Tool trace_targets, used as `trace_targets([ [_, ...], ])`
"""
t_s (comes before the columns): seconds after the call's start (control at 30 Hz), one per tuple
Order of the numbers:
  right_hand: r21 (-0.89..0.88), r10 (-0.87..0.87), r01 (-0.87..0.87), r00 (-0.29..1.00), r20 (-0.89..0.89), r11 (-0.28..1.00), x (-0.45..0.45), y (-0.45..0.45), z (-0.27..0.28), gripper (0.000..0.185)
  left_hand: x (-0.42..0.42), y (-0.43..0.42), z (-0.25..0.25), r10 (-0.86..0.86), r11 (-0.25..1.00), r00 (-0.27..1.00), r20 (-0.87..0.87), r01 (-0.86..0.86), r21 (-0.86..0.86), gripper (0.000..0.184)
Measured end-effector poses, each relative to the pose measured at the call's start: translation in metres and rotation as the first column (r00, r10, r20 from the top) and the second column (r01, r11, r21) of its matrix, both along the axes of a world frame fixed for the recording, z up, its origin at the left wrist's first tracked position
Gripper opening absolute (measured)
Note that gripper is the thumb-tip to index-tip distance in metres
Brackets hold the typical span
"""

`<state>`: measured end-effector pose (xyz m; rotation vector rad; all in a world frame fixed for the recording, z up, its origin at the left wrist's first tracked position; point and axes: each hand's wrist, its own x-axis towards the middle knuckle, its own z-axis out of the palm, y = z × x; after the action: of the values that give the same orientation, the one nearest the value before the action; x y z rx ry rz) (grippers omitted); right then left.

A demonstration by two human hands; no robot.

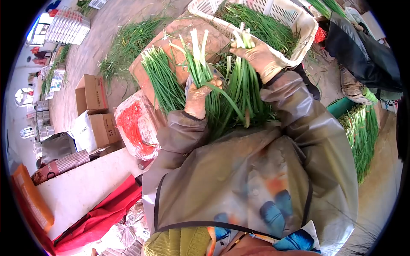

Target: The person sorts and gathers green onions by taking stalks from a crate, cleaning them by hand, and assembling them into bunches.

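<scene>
My left hand (pixel 198 96) is closed around a small bunch of garlic chives (pixel 197 62), its white stalk ends pointing up. One long leaf bends away to the lower right. Just right of it, my right hand (pixel 260 59) grips a larger bunch of garlic chives (pixel 242 89) near the white ends, and the green leaves hang toward my lap. Left of my left hand, another bunch of chives (pixel 162 79) lies on a brown board (pixel 215 40). More loose green leaves lie behind and below my hands, partly hidden by them.
A white plastic crate (pixel 312 32) with loose chives stands beyond my right hand. Red ties (pixel 133 126) lie on a pad at left, near cardboard boxes (pixel 92 94). Greens (pixel 132 42) lie scattered on the floor; a tied pile (pixel 363 136) is at right.
</scene>
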<state>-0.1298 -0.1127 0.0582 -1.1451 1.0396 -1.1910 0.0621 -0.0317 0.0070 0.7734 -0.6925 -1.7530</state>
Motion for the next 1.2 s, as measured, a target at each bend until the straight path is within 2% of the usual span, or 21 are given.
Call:
trace_targets([
  [0.07, 0.206, 0.215, -0.248, 0.962, 0.166, 0.947, -0.017, 0.01, 0.016, 0.039, -0.003, 0.004, 0.007, 0.049, 0.997, 0.999, 0.02, -0.048, -0.057, 0.038],
  [0.13, 0.198, 0.343, -0.382, 0.917, 0.203, 0.903, -0.015, 0.011, 0.006, 0.03, -0.007, 0.006, 0.021, 0.094, 0.994, 0.991, 0.093, -0.089, -0.056, 0.044],
  [0.17, 0.149, 0.317, -0.333, 0.94, 0.123, 0.931, -0.009, 0.021, 0.013, 0.026, -0.002, 0.003, 0.016, -0.019, 0.999, 0.993, 0.115, 0.022, -0.025, 0.048],
  [0.2, 0.236, 0.329, -0.354, 0.934, 0.139, 0.905, -0.006, 0.019, 0.012, 0.023, -0.002, 0.003, 0.012, -0.026, 0.999, 0.993, 0.115, 0.029, -0.026, 0.048],
  [0.27, 0.22, 0.261, -0.25, 0.965, -0.022, 0.943, -0.001, 0.01, 0.002, 0.022, -0.004, 0.005, 0.009, -0.034, 0.997, 0.994, 0.1, 0.041, -0.064, 0.054],
  [0.3, 0.192, 0.196, -0.21, 0.977, 0.088, 0.959, 0.001, 0.008, 0.0, 0.024, -0.003, 0.007, 0.01, -0.072, 0.994, 0.993, 0.092, 0.079, -0.07, 0.053],
  [0.33, 0.192, 0.195, -0.209, 0.977, 0.09, 0.959, 0.002, 0.004, -0.001, 0.024, -0.004, 0.009, 0.013, -0.074, 0.994, 0.993, 0.094, 0.08, -0.069, 0.053],
  [0.4, 0.286, 0.186, -0.187, 0.982, 0.03, 0.94, 0.005, -0.001, 0.001, 0.03, -0.008, 0.015, 0.025, -0.145, 0.989, 0.958, 0.247, 0.148, 0.007, 0.048],
  [0.47, 0.362, 0.145, -0.177, 0.983, 0.116, 0.915, 0.01, 0.003, 0.002, 0.028, -0.01, 0.02, 0.023, -0.105, 0.99, 0.96, 0.26, 0.126, -0.067, 0.051],
  [0.53, 0.146, 0.141, -0.161, 0.98, 0.141, 0.976, 0.009, 0.004, 0.003, 0.024, -0.004, 0.018, 0.006, -0.056, 0.995, 0.982, 0.178, 0.069, -0.066, 0.049],
  [0.57, 0.151, 0.145, -0.147, 0.989, 0.028, 0.977, 0.007, -0.004, -0.003, 0.02, -0.001, 0.016, 0.009, 0.094, 0.98, 0.914, 0.394, -0.016, -0.196, 0.05],
  [0.67, 0.277, 0.08, -0.084, 0.996, 0.026, 0.957, -0.003, -0.001, -0.016, 0.025, -0.001, 0.016, 0.018, 0.06, 0.998, 0.998, -0.018, -0.06, -0.031, 0.047],
  [0.7, 0.279, 0.078, -0.081, 0.997, 0.023, 0.957, -0.004, -0.001, -0.016, 0.025, 0.001, 0.016, 0.013, 0.052, 0.998, 0.997, -0.056, -0.054, -0.026, 0.046],
  [0.8, 0.287, 0.116, -0.116, 0.993, 0.015, 0.951, -0.003, -0.002, -0.026, 0.027, 0.0, 0.011, 0.007, 0.021, 0.996, 1.0, -0.01, -0.02, 0.086, 0.039],
  [0.83, 0.26, 0.142, -0.133, 0.99, -0.018, 0.957, -0.001, -0.006, -0.034, 0.028, 0.007, 0.005, -0.017, 0.056, 0.998, 0.984, 0.168, -0.058, 0.007, 0.044],
  [0.93, 0.246, 0.212, -0.209, 0.977, 0.012, 0.947, 0.002, 0.001, -0.022, 0.031, -0.013, 0.003, 0.004, 0.104, 0.991, 0.969, 0.226, -0.083, -0.101, 0.04],
  [1.0, 0.149, 0.342, -0.316, 0.916, -0.211, 0.937, 0.001, 0.006, -0.017, 0.032, -0.01, -0.001, -0.005, 0.11, 0.989, 0.962, 0.25, -0.081, -0.125, 0.041],
  [1.03, 0.212, 0.414, -0.39, 0.907, -0.079, 0.896, 0.003, 0.007, -0.022, 0.031, -0.008, -0.002, -0.008, 0.111, 0.986, 0.955, 0.277, -0.071, -0.149, 0.041],
  [1.13, 0.297, 0.394, -0.334, 0.904, -0.169, 0.894, 0.004, 0.01, -0.019, 0.029, -0.009, 0.003, -0.002, 0.173, 0.982, 0.949, 0.264, -0.148, -0.113, 0.036],
  [1.17, 0.297, 0.392, -0.333, 0.904, -0.167, 0.895, 0.003, 0.01, -0.02, 0.029, -0.006, 0.006, -0.005, 0.184, 0.981, 0.968, 0.172, -0.168, -0.101, 0.036],
  [1.2, 0.289, 0.395, -0.345, 0.909, -0.136, 0.893, 0.002, 0.011, -0.021, 0.028, -0.004, 0.007, -0.007, 0.184, 0.98, 0.968, 0.173, -0.169, -0.101, 0.036],
])
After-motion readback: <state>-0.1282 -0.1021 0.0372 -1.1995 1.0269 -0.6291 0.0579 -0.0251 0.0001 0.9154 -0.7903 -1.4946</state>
